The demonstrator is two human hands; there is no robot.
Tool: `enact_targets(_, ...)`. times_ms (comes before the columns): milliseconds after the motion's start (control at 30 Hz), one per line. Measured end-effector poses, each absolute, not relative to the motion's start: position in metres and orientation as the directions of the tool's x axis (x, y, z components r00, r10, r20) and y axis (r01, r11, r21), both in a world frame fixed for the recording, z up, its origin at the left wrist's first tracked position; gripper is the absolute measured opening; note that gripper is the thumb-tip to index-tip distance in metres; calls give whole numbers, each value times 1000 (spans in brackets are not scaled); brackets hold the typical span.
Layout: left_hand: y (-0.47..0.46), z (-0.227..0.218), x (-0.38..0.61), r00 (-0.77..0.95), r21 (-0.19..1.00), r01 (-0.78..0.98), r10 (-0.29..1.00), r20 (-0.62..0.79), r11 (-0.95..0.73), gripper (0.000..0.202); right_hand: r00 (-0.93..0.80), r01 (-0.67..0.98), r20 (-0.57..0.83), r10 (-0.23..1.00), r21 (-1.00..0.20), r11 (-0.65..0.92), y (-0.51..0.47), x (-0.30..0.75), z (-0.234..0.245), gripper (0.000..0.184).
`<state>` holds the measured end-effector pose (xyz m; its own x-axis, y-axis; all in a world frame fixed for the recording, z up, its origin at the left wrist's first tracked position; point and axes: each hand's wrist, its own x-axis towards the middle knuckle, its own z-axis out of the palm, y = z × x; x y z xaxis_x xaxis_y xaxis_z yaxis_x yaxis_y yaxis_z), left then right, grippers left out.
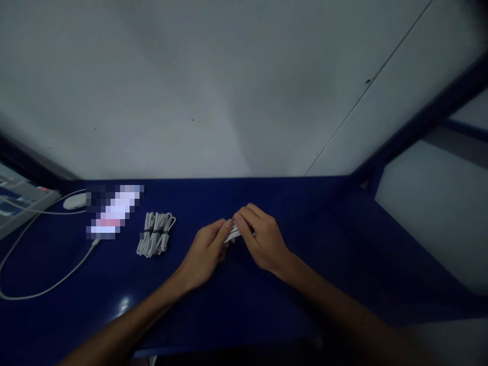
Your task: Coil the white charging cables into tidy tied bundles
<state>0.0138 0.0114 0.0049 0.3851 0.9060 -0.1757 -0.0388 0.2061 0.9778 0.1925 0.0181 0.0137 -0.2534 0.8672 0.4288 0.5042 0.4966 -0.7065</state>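
Both my hands meet over the middle of the dark blue table [267, 315]. My left hand [206, 251] and my right hand [263, 236] pinch a small white bundle of cable [233, 234] between their fingertips; most of it is hidden by the fingers. To the left lie two coiled white cable bundles [155, 234], tied with dark bands, about a hand's width from my left hand.
A blurred-out patch [112, 211] lies left of the coils, with a white cable [46, 290] running from it toward the table's left edge. A white mouse [74, 201] and a keyboard-like device [19, 203] sit at the far left. A white wall stands behind.
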Motion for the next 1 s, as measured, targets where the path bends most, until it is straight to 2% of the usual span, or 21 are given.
enact_targets(133, 12, 9, 15, 461, 965, -82, 868, -184, 248, 47, -313, 550, 422, 851, -650, 524, 21, 194, 9, 37)
enact_targets(300, 13, 14, 16, 528, 892, -242, 823, -210, 383, 40, -278, 459, 428, 860, -727, 511, 22, 195, 12, 40)
enact_targets(500, 14, 15, 14, 499, 867, -267, 830, -250, 421, 37, -330, 404, 399, 856, -760, 510, 22, 199, 15, 19)
enact_targets(600, 13, 13, 15, 486, 887, -229, 836, -254, 402, 38, -349, 416, 459, 817, -705, 575, 25, 200, 11, 17)
enact_targets(700, 11, 11, 15, 491, 922, -140, 834, -253, 362, 43, -327, 449, 589, 739, -590, 670, 27, 199, 5, 21)
enact_targets(767, 8, 12, 15, 475, 956, -18, 844, -249, 292, 47, -298, 485, 662, 687, -515, 707, 27, 197, 2, 26)
enact_targets(833, 4, 14, 14, 431, 984, 151, 889, -151, 94, 49, -254, 515, 704, 664, -482, 708, 25, 194, 1, 30)
enact_targets(933, 0, 17, 13, 418, 911, 320, 902, 112, -262, 42, -155, 536, 701, 696, -532, 655, 22, 191, 4, 34)
enact_targets(1000, 0, 17, 12, 470, 871, 337, 865, 173, -357, 33, -99, 536, 670, 736, -587, 607, 20, 190, 7, 35)
